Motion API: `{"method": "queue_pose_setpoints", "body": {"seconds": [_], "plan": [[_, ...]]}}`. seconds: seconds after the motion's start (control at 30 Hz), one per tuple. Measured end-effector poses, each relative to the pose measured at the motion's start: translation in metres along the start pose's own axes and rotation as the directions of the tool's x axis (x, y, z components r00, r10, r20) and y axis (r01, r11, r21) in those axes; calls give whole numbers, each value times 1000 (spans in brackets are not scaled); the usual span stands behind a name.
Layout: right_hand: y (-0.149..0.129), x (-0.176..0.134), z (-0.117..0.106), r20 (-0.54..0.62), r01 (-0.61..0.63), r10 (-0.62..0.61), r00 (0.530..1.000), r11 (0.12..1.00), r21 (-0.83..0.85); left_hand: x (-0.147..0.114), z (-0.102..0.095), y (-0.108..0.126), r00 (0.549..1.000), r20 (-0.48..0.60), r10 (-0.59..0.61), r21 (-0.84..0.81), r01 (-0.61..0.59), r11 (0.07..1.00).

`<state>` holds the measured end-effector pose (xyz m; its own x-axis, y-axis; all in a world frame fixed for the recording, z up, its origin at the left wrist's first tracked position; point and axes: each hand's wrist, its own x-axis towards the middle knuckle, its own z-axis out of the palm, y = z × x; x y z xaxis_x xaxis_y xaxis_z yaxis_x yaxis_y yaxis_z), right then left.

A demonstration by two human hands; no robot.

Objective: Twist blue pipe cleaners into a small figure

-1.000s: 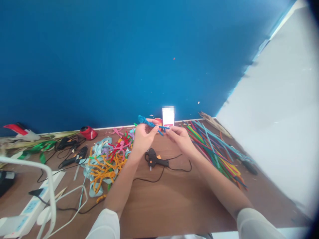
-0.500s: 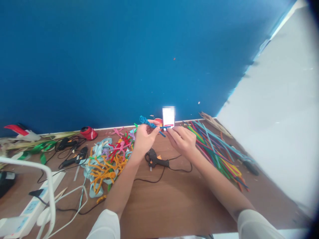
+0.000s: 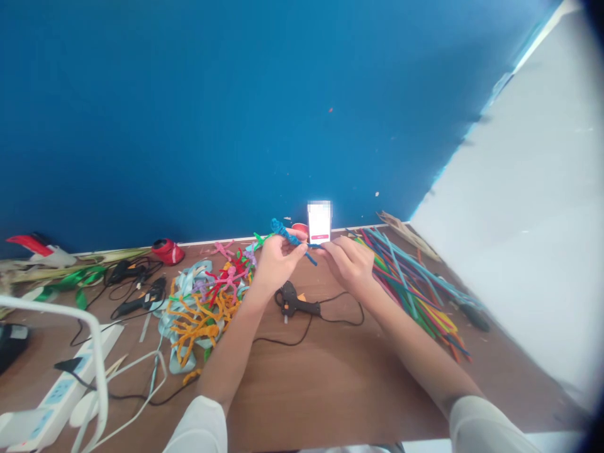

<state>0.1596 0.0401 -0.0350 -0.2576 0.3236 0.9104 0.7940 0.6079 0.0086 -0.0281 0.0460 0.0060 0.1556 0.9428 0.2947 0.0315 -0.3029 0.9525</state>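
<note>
Above the table, a blue pipe cleaner figure (image 3: 283, 230) with a coiled body slants between my hands. My left hand (image 3: 278, 259) is closed, pinching its twisted body between thumb and fingers. With bent fingers, my right hand (image 3: 350, 259) grips one of its thin ends; the fingertips partly hide that end. A second loose blue end points down between the hands. Below them a black glue gun (image 3: 297, 302) lies on the table. Left of my left hand is a pile of orange pipe cleaner figures (image 3: 201, 324), with pink, red and purple ones behind.
A lit phone (image 3: 319, 223) leans against the blue wall beside a red roll (image 3: 300, 228). Loose coloured pipe cleaners (image 3: 415, 283) spread at right. Further left are more glue guns (image 3: 141, 299), a power strip (image 3: 70, 384) and a white metal frame (image 3: 97, 352). Cords cross the table (image 3: 330, 390).
The blue figure has shifted slightly right, and its loose end now points further down. My right hand has moved a little right and lower along the thin end.
</note>
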Motion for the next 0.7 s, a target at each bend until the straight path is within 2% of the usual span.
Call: {"method": "queue_pose_setpoints", "body": {"seconds": [0.07, 0.13, 0.17, 0.2, 0.23, 0.27, 0.33, 0.37, 0.4, 0.43, 0.47, 0.5, 0.53, 0.57, 0.6, 0.63, 0.67, 0.7], "plan": [[-5, 4, 1, 29, -86, 84, 996, 995, 42, 0, 1, 0, 1000, 7, 14, 9, -14, 1000], [-13, 7, 2, 82, -249, 238, 968, 954, 166, -1, 2, 0, 999, 2, 35, 27, -35, 999], [-17, 8, 3, 129, -357, 334, 934, 896, 263, -1, 2, -1, 999, -6, 47, 40, -47, 998], [-22, 10, 3, 202, -478, 433, 879, 795, 374, -1, 2, -2, 998, -16, 60, 54, -59, 997], [-26, 11, 3, 302, -599, 521, 799, 640, 481, -2, 2, -3, 997, -28, 73, 69, -71, 995], [-30, 13, 2, 433, -706, 574, 695, 429, 564, -2, 3, -4, 995, -39, 87, 86, -84, 993], [-35, 16, 1, 700, -806, 527, 482, -46, 590, -2, 3, -5, 992, -53, 115, 118, -109, 987], [-37, 18, 0, 790, -804, 458, 407, -230, 548, -2, 3, -5, 990, -58, 127, 130, -118, 984], [-37, 19, -1, 842, -791, 397, 365, -345, 505, -2, 4, -5, 989, -64, 134, 136, -124, 983], [-35, 20, -2, 862, -784, 365, 351, -389, 484, -1, 4, -4, 989, -67, 133, 132, -123, 984], [-33, 21, -2, 854, -789, 372, 364, -364, 495, -1, 4, -3, 990, -67, 122, 115, -114, 987], [-29, 21, -2, 816, -801, 412, 405, -271, 534, -1, 4, -3, 992, -66, 105, 88, -99, 991], [-25, 20, -1, 742, -803, 473, 474, -114, 585, 0, 3, -2, 994, -64, 85, 56, -81, 995], [-19, 18, 0, 631, -779, 530, 567, 97, 619, 0, 3, -1, 996, -64, 65, 24, -63, 998], [-13, 15, 1, 485, -711, 549, 681, 338, 616, 0, 3, 0, 997, -64, 44, -3, -45, 999], [-7, 13, 2, 324, -599, 514, 794, 570, 563, 0, 2, 0, 997, -68, 27, -23, -28, 999], [-1, 10, 3, 187, -452, 415, 890, 757, 472, 0, 2, 0, 997, -73, 11, -35, -14, 999], [6, 7, 4, 93, -284, 268, 959, 884, 373, 0, 1, 0, 997, -76, -4, -42, 1, 999]]}}
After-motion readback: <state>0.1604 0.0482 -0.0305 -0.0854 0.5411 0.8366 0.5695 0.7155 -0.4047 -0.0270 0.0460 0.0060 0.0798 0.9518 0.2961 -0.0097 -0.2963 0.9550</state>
